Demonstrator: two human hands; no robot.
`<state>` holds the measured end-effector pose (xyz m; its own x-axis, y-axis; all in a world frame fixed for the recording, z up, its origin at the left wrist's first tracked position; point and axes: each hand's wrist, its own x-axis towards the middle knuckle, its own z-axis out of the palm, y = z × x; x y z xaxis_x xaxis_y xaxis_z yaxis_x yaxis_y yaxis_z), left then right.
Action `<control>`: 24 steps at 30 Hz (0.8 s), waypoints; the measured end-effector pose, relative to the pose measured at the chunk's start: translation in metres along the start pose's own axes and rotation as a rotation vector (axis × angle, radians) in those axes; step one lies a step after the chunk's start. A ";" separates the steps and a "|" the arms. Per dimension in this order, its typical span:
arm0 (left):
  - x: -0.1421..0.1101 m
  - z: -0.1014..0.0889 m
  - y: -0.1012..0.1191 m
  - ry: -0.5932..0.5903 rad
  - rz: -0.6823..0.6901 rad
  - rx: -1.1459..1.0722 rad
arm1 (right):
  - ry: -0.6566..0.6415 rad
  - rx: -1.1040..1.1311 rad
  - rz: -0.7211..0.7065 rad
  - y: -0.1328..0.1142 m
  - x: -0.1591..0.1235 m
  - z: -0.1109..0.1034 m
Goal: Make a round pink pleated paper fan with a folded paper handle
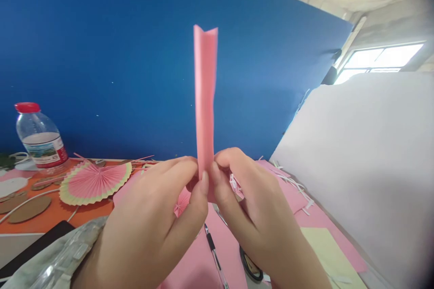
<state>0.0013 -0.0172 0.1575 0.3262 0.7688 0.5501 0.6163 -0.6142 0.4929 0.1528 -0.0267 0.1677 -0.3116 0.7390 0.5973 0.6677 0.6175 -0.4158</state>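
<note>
A folded strip of pink paper (205,99) stands upright in front of me, creased lengthwise, with a V-shaped fold at its top end. My left hand (152,207) pinches its lower part from the left between thumb and fingers. From the right, my right hand (254,203) pinches the same lower part, its thumb close to the left thumb. The strip's bottom end is mostly hidden behind my hands. Below them, a pen (215,255) lies on pink paper (193,257). Beside my right wrist shows a black scissors handle (251,265).
A pleated pink paper fan with yellow edging (98,183) lies at left, near a red-capped plastic bottle (42,137) and brown cardboard discs (30,210). Paper scraps (298,185) and a pale yellow sheet (330,253) lie at right. A blue panel (118,54) rises behind.
</note>
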 end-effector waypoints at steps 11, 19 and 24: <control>-0.005 -0.006 0.000 0.060 0.117 0.142 | 0.060 -0.124 -0.148 0.004 0.000 0.006; -0.007 -0.006 0.002 0.147 0.133 0.231 | 0.016 0.001 -0.073 0.000 -0.006 0.000; -0.004 -0.003 0.003 0.165 0.118 0.184 | 0.052 -0.048 -0.093 0.004 -0.002 0.003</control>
<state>0.0000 -0.0225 0.1587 0.2918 0.6453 0.7060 0.7058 -0.6434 0.2964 0.1533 -0.0248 0.1630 -0.3390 0.6631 0.6674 0.6694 0.6685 -0.3241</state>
